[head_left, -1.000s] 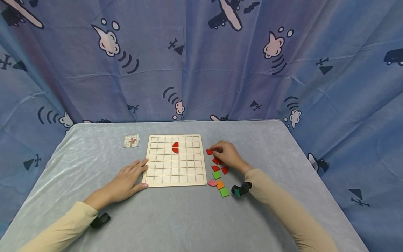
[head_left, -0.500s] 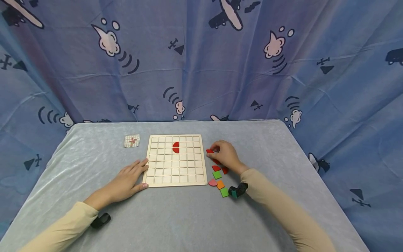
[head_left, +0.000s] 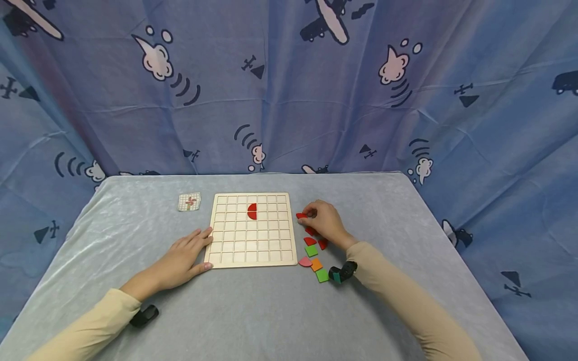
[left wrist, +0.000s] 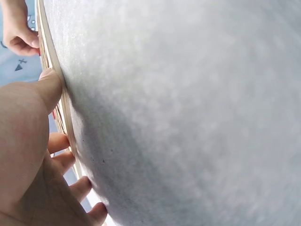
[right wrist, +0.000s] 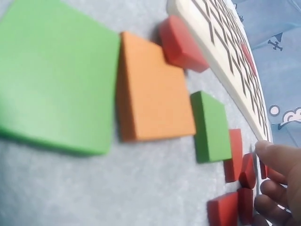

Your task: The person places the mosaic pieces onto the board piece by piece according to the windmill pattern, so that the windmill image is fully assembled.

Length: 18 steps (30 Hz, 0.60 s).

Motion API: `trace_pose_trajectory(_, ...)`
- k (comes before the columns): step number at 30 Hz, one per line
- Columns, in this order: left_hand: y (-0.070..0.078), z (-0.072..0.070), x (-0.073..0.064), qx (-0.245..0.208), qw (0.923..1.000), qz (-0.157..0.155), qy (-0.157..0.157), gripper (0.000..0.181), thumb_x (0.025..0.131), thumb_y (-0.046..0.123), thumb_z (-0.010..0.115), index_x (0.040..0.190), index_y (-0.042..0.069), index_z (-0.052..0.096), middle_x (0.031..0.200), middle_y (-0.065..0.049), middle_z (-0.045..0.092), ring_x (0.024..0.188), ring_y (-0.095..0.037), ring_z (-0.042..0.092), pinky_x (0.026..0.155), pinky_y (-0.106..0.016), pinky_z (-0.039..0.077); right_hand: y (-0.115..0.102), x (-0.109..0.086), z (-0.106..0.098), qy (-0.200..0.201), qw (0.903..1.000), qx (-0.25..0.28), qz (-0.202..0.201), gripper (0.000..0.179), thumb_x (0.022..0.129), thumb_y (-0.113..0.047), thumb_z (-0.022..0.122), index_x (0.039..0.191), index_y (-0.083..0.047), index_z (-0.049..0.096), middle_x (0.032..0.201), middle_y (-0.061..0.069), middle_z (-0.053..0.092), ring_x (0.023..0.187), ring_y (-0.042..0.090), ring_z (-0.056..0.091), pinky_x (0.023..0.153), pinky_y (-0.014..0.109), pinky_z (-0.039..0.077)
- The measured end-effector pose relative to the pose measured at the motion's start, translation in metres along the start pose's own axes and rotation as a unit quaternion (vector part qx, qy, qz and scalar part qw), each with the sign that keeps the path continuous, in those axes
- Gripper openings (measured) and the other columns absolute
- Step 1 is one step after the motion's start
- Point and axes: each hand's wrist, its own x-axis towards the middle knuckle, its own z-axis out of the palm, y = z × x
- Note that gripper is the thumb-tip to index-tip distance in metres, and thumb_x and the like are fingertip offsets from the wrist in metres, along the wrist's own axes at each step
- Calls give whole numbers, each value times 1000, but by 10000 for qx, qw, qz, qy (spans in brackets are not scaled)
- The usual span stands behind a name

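A square wooden grid board [head_left: 271, 249] lies on the table with two red quarter-round tiles [head_left: 252, 215] set together in its upper part. My left hand [head_left: 180, 258] rests along the board's left edge, fingers stretched out, thumb and fingertips at the rim. Just right of the board, my right hand [head_left: 328, 220] pinches a red tile [head_left: 300, 215] between thumb and fingers; part of this tile is hidden by them. Under and below that hand are several more red tiles [head_left: 309, 241]. In the right wrist view, the held tile [right wrist: 263, 169] shows beside the thumb.
Below the red tiles lie a green square tile [head_left: 311, 250], a pink-red rounded tile [head_left: 304, 261], an orange tile [head_left: 316, 264] and another green tile [head_left: 322, 276]. A small picture card [head_left: 189, 202] is left of the board. A blue patterned curtain [head_left: 289, 100] hangs behind the table.
My right thumb has moved left onto the near side of the red tile, and the wrist has shifted slightly left. The left hand and the board stay put.
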Motion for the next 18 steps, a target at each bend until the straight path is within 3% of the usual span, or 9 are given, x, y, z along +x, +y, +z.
trace_pose_trajectory(10, -4, 3, 2, -56, 9999, -69, -89, 64, 97, 36, 62, 146, 1, 41, 162, -17, 28, 148, -45, 28, 114, -64, 29, -11, 7, 3, -3, 9997, 69, -223, 27, 82, -27, 82, 103, -12, 76, 94, 4, 68, 83, 17, 60, 74, 30, 50)
trace_pose_trajectory(18, -5, 4, 1, -25, 9999, -72, -78, 64, 97, 37, 62, 147, 2, 41, 162, -17, 29, 147, -45, 28, 113, -64, 29, -30, 14, 10, -318, 9989, 139, -330, 27, 83, -25, 81, 106, -13, 77, 95, 3, 66, 83, 17, 57, 73, 28, 47)
